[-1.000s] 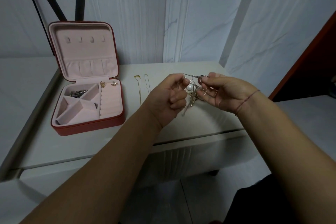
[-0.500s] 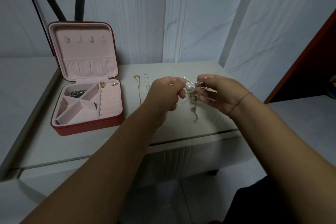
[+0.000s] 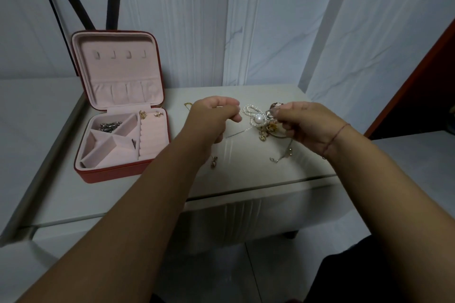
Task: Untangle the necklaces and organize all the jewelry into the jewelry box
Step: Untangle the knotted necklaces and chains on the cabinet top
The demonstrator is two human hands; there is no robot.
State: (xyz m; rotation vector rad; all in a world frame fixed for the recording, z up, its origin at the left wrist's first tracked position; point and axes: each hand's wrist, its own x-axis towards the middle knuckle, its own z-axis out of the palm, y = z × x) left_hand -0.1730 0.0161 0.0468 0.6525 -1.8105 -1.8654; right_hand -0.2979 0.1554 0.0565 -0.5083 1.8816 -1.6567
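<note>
We draw our hands wider apart than a moment ago: the left hand [image 3: 216, 119] pinches one side of the knot of necklaces [image 3: 258, 123] and the right hand [image 3: 309, 126] grips the other, above the table's [image 3: 248, 176] middle. The knot looks stretched, likely loosening; the open jewelry box [image 3: 110, 175] waits near the left edge.

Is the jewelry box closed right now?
No, the jewelry box is open, its lid standing upright at the back.

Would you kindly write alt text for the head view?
The left hand pinches a thin chain and the right hand grips a tangle of necklaces over a white table; an open red jewelry box stands beside them.
</note>
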